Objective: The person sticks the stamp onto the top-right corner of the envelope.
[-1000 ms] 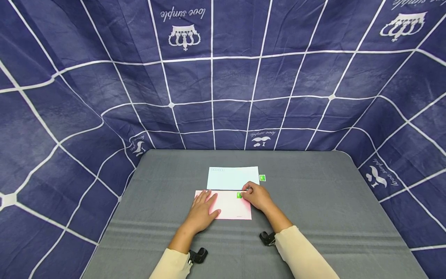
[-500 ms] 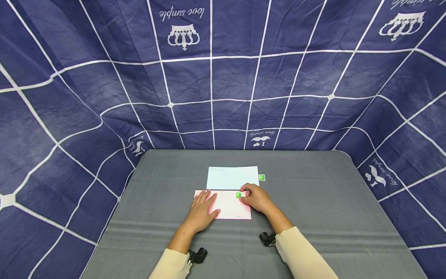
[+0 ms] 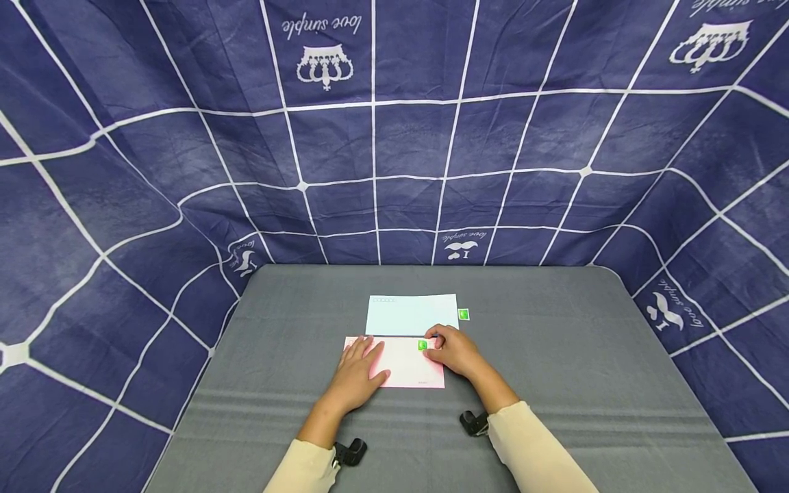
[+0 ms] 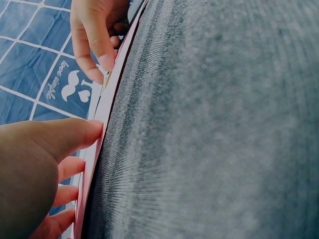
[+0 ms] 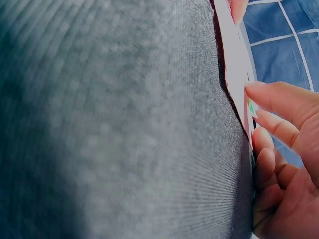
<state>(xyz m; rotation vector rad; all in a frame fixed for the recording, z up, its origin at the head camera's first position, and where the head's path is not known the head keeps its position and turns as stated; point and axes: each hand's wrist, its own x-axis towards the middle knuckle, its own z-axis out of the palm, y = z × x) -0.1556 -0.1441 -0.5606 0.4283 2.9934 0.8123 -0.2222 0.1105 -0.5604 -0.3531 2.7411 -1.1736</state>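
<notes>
A pink envelope [image 3: 403,368] lies flat on the grey cloth, its long side facing the person. My left hand [image 3: 355,381] rests on its left part with fingers spread; the left wrist view shows the thumb [image 4: 82,134] pressing near the front edge. At the envelope's upper right corner, my right hand [image 3: 456,349] pinches a small green stamp [image 3: 422,345] between thumb and index finger. In the right wrist view the stamp [image 5: 252,107] shows between those two fingertips, tilted, close over the paper. The other right fingers are curled in.
Just behind the pink envelope lies a pale blue envelope [image 3: 409,315], partly overlapped by the right hand in the head view. A second green stamp [image 3: 464,314] sits at its right edge. A blue checked cloth [image 3: 407,137] hangs around the grey table [image 3: 585,342].
The right hand and its stamp have shifted slightly left over the pink envelope, mostly in the first half second. The left hand stays in place.
</notes>
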